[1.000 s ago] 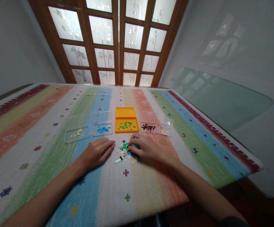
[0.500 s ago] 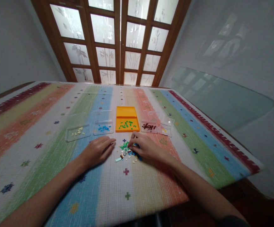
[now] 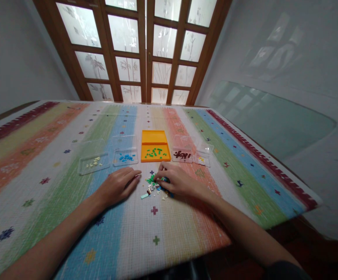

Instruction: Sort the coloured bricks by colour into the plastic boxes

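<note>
The left hand [image 3: 119,182] lies loosely extended on the desk [image 3: 134,233], seemingly holding nothing; a careless slide right could scatter the mixed bricks [image 3: 150,180] between the hands. The right hand [image 3: 175,179] curls over them; whether it grips one I cannot tell. A mistaken colour could spoil the sorted sets. Farther off: clear box [image 3: 84,170], cream pieces [image 3: 95,160]; second box [image 3: 116,160], blue pieces [image 3: 126,157]; orange case [image 3: 155,137], green pieces [image 3: 151,155]; fourth box [image 3: 183,160], brown pieces [image 3: 180,154]; smallest box [image 3: 206,163], yellow pieces [image 3: 201,159].

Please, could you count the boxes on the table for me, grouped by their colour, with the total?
Clear boxes: 4
Orange box: 1
Total: 5 boxes
</note>
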A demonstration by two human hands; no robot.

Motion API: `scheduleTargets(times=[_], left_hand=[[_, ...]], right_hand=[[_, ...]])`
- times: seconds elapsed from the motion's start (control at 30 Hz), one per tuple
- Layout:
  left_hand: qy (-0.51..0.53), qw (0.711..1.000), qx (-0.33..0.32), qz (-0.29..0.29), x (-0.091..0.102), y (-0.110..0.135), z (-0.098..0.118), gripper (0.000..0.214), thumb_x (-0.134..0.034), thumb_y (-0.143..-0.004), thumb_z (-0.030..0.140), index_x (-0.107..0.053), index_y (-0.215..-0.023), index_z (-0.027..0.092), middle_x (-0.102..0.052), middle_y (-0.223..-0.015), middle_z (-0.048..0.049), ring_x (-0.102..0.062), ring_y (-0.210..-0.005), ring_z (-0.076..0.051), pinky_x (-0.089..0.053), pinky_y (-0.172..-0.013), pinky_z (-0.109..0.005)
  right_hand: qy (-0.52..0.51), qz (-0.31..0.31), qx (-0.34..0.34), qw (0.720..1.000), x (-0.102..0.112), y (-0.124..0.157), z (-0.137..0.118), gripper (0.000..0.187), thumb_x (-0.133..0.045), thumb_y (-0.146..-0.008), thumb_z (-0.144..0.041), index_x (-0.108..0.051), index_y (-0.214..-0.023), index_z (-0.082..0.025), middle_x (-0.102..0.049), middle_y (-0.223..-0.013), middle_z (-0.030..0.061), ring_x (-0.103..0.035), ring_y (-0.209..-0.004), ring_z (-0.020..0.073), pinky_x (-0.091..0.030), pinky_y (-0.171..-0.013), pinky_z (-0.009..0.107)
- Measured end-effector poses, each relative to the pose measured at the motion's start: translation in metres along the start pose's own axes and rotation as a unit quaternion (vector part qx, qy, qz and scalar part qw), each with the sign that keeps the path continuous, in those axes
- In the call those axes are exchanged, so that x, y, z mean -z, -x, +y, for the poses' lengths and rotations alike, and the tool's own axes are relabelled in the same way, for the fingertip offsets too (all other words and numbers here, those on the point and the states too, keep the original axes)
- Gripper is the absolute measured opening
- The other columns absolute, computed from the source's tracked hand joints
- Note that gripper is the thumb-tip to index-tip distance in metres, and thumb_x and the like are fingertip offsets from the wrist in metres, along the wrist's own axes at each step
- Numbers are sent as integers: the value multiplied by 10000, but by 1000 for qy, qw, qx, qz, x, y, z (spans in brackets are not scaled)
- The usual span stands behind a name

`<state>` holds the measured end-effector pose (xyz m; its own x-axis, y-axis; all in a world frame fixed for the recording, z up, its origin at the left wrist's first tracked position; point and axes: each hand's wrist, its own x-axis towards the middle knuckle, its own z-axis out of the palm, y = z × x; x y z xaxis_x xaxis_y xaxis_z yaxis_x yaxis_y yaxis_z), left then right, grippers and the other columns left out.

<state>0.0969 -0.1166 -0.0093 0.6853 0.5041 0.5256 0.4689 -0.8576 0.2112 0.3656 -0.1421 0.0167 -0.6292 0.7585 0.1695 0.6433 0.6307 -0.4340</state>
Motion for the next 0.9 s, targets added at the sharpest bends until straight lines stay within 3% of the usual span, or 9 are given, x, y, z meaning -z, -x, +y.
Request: scheduleTargets(times=[0.7, 0.8, 0.9], left_hand=[[5, 1000, 0, -2, 1, -1, 2, 249, -447, -1041, 251, -666, -1111, 157, -730, -923, -80, -687, -795, -180, -586, -739, -326], [10, 1000, 4, -1, 1, 0, 1, 240, -455, -1037, 250, -666, -1117, 167, -728, -921, -75, -683, -786, -175, -588, -735, -324], [3, 1000, 3, -2, 1, 1, 1, 236, -457, -1038, 249, -663, -1119, 168, -727, -927, -76, -688, -808, -181, -594, -750, -332]], right_hand=[[-16, 5, 5, 1000, 2, 1, 4, 111, -637, -938, -176, -741, -975, -188, -623, -1014, 72, -585, -879, 175, -467, -803, 307], [-1, 43, -25, 999, 14, 3, 12, 116, -627, -925, -159, -735, -952, -192, -634, -1007, 66, -591, -878, 178, -459, -786, 305], [41, 122, -78, 989, 30, 8, 32, 138, -622, -895, -135, -746, -931, -184, -648, -958, 64, -592, -847, 182, -435, -751, 302]])
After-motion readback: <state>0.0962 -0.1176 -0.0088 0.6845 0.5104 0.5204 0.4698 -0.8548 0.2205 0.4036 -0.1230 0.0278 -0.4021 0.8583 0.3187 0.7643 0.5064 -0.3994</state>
